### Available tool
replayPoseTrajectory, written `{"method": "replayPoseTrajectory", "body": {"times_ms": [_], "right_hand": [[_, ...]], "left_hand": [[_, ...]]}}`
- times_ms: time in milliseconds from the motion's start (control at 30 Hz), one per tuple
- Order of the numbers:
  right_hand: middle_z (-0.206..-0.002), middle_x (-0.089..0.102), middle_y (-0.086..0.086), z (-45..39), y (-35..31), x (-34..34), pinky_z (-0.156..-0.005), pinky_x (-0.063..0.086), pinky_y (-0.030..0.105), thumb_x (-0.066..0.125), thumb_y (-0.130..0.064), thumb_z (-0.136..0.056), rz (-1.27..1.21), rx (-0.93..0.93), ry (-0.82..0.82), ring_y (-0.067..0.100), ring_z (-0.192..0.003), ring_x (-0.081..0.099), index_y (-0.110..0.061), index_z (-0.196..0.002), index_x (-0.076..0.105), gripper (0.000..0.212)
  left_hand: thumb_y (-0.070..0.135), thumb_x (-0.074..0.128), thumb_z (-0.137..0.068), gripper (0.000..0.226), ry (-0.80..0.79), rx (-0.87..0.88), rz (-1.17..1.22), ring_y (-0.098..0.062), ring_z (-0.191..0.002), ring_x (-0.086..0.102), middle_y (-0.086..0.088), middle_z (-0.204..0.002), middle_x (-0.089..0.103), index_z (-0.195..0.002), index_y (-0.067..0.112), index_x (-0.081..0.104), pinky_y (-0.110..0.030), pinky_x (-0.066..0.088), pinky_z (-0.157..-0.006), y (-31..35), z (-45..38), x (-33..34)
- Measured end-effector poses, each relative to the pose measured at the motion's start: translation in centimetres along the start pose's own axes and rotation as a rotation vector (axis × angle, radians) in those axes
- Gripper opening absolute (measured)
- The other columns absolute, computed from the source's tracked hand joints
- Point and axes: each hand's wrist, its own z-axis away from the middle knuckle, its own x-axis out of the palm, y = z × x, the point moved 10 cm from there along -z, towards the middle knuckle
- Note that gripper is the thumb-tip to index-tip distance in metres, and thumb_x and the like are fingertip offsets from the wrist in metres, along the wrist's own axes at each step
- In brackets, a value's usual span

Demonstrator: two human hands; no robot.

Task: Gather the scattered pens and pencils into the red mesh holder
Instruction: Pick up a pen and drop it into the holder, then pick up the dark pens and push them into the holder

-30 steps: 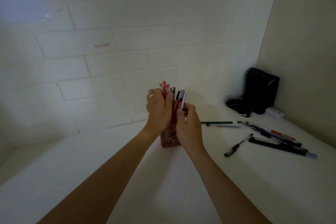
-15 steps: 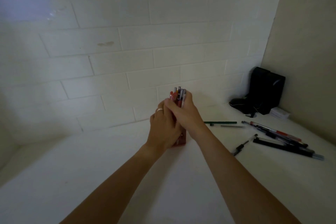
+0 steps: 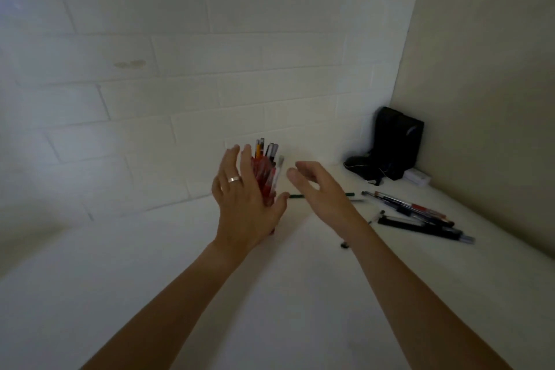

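The red mesh holder (image 3: 266,182) stands upright near the tiled wall, stuffed with several pens whose tops stick out. My left hand (image 3: 244,198), with a ring, is spread flat in front of the holder and hides most of it. My right hand (image 3: 318,189) hovers open just right of the holder, holding nothing. A green pencil (image 3: 297,196) lies behind my right hand. A pile of several pens (image 3: 420,216) lies on the white table at the right, and a small dark pen (image 3: 375,218) sits beside my right wrist.
A black pouch (image 3: 393,147) with a cord stands in the far right corner, with a small white box (image 3: 419,178) next to it. The tiled wall runs close behind the holder. The beige side wall borders the table on the right.
Both hands have let go of the holder and the pens and spread open. The right hand has drawn away to the right. The pens now stand in the holder by themselves.
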Motion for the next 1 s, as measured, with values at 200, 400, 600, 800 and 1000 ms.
{"method": "replayPoseTrajectory", "body": {"times_ms": [200,400,600,800,1000], "right_hand": [[-0.116,0.063,0.01,2.7,7.0,-8.0,-0.094,0.04,0.026,0.058,0.01,-0.087,0.65,-0.008,0.163,0.029,-0.115,0.057,-0.013,-0.105,0.074,0.033],[-0.112,0.066,0.005,4.9,10.2,-7.6,-0.094,0.042,0.032,0.062,0.007,-0.084,0.764,-0.102,0.076,0.029,-0.107,0.058,-0.016,-0.105,0.072,0.033],[-0.106,0.066,0.005,4.6,10.1,-7.4,-0.091,0.034,0.019,0.064,0.003,-0.09,0.658,-0.188,0.063,0.023,-0.102,0.06,-0.011,-0.101,0.074,0.021],[-0.117,0.06,0.006,4.5,10.0,-7.7,-0.096,0.035,0.016,0.065,0.001,-0.091,0.599,-0.189,0.076,0.021,-0.108,0.058,-0.009,-0.106,0.072,0.02],[-0.157,0.03,0.015,4.9,9.8,-7.8,-0.109,0.043,0.027,0.058,0.011,-0.09,0.507,-0.182,0.143,0.023,-0.127,0.053,-0.006,-0.141,0.051,0.054]], "left_hand": [[0.022,0.066,-0.078,0.045,0.103,0.359,0.106,-0.033,-0.129,0.048,-0.016,-0.134,0.051,-0.121,0.01,0.061,-0.044,0.038,-0.107,8.1,2.8,0.5],[0.001,0.052,-0.089,0.058,-0.434,0.281,0.046,-0.032,-0.142,0.041,-0.018,-0.151,0.044,-0.146,0.002,0.044,-0.044,0.039,-0.115,8.5,4.1,14.3],[0.025,0.034,-0.106,0.057,-0.655,0.084,-0.117,-0.031,-0.149,0.027,-0.016,-0.159,0.031,-0.157,0.005,0.019,-0.043,0.023,-0.121,5.8,2.0,19.9],[0.028,0.05,-0.1,0.021,-0.533,0.165,-0.124,-0.025,-0.113,0.052,-0.003,-0.115,0.059,-0.113,0.02,0.064,-0.039,0.036,-0.097,6.9,0.7,18.2],[0.021,0.06,-0.088,0.019,-0.769,0.103,0.039,-0.031,-0.099,0.055,-0.015,-0.103,0.059,-0.099,0.005,0.059,-0.039,0.049,-0.082,7.4,2.9,17.5]]}}
